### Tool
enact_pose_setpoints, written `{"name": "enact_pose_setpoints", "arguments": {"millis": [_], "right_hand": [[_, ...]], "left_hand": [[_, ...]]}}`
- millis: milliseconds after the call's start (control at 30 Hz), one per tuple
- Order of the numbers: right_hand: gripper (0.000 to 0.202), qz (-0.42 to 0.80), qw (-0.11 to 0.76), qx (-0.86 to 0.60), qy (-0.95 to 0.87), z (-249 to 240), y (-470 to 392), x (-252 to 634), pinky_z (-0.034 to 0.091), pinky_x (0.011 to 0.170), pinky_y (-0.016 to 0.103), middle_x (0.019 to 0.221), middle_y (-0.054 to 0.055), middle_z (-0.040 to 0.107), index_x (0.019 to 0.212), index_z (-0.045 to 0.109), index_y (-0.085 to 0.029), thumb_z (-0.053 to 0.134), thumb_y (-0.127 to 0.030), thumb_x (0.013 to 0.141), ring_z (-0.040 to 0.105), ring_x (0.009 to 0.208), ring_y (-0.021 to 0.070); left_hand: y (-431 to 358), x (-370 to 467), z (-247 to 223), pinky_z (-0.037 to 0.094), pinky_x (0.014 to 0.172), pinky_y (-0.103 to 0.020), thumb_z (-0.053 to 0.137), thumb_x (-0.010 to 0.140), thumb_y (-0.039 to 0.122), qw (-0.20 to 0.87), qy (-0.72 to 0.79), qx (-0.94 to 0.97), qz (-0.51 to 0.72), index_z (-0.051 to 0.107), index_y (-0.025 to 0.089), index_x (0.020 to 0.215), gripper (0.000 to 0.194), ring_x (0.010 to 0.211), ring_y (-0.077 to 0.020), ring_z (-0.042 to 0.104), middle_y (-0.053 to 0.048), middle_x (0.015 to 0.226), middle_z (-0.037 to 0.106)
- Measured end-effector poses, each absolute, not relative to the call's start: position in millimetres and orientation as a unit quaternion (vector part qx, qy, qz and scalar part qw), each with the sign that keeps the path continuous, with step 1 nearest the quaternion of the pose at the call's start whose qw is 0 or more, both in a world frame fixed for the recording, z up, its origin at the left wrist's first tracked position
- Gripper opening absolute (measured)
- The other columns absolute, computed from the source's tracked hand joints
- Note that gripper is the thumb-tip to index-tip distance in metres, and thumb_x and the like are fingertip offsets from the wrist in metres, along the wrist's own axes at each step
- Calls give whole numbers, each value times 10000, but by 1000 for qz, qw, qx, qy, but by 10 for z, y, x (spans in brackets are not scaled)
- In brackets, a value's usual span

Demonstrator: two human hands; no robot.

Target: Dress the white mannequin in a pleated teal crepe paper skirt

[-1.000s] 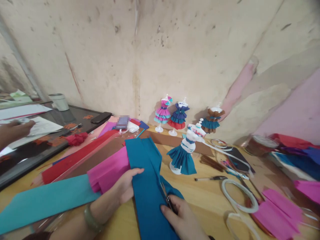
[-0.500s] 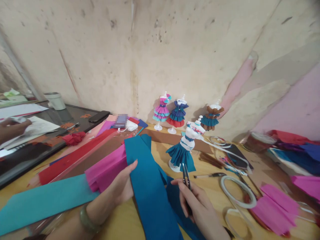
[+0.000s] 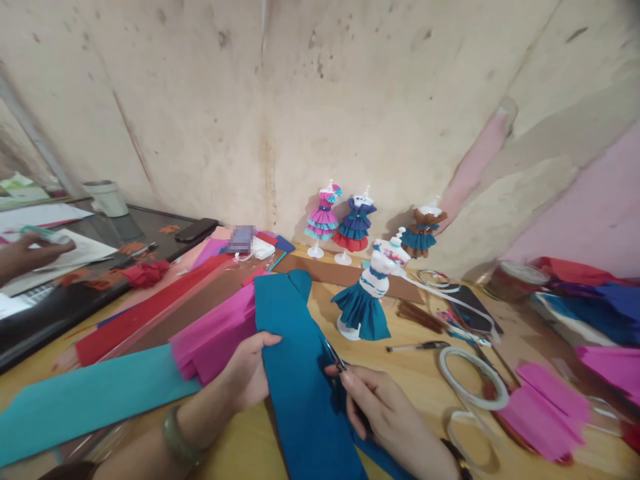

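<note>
My left hand (image 3: 253, 373) pinches the left edge of a long teal-blue crepe paper strip (image 3: 305, 387), thumb on top. My right hand (image 3: 380, 407) is closed round a pair of scissors (image 3: 336, 355), whose narrow blades lie at the strip's right edge; the handles are mostly hidden by my fingers. Just beyond stands a small white dress form (image 3: 375, 283) with a pleated blue skirt and a blue waistband. Pink crepe paper (image 3: 215, 333) and a turquoise strip (image 3: 100, 407) lie left of my left hand.
Dressed miniature forms (image 3: 323, 213) stand by the wall. On the right are a tape roll (image 3: 473, 377), a pen (image 3: 417, 347), pink paper pieces (image 3: 545, 413) and a round tin (image 3: 517, 280). Far left, another person's hand (image 3: 35, 253) is over papers near a mug (image 3: 106, 199) and phone (image 3: 197, 230).
My right hand has moved left, bringing the scissors from in front of the dress form to the blue strip's right edge. My left hand keeps its hold. The other person's hand shifted slightly right.
</note>
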State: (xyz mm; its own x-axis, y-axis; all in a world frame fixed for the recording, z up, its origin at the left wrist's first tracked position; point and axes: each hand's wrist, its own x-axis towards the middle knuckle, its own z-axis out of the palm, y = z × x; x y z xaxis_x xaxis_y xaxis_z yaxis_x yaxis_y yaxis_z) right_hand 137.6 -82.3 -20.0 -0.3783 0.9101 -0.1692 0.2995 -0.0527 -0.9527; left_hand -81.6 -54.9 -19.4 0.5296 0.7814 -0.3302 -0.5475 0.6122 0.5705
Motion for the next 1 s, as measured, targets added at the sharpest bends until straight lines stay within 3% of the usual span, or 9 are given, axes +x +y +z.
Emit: {"name": "enact_pose_setpoints", "arguments": {"millis": [433, 1000], "right_hand": [[709, 587, 270, -520, -559, -200, -888, 1336, 251, 404, 215, 380, -61, 434, 823, 672, -137, 383, -785, 817, 338, 363, 84], [689, 595, 308, -510, -540, -229, -945, 1299, 230, 392, 215, 440, -43, 474, 828, 659, -146, 383, -777, 835, 339, 386, 85]], "left_hand": [[-558, -862, -189, 433, 1029, -483, 440, 843, 304, 860, 242, 249, 374, 687, -15, 1146, 505, 1068, -346, 674, -217, 1148, 715], [-636, -827, -135, 427, 1025, -494, 405, 869, 290, 868, 214, 257, 366, 675, -23, 1161, 505, 1036, -341, 682, -232, 1141, 714]]}}
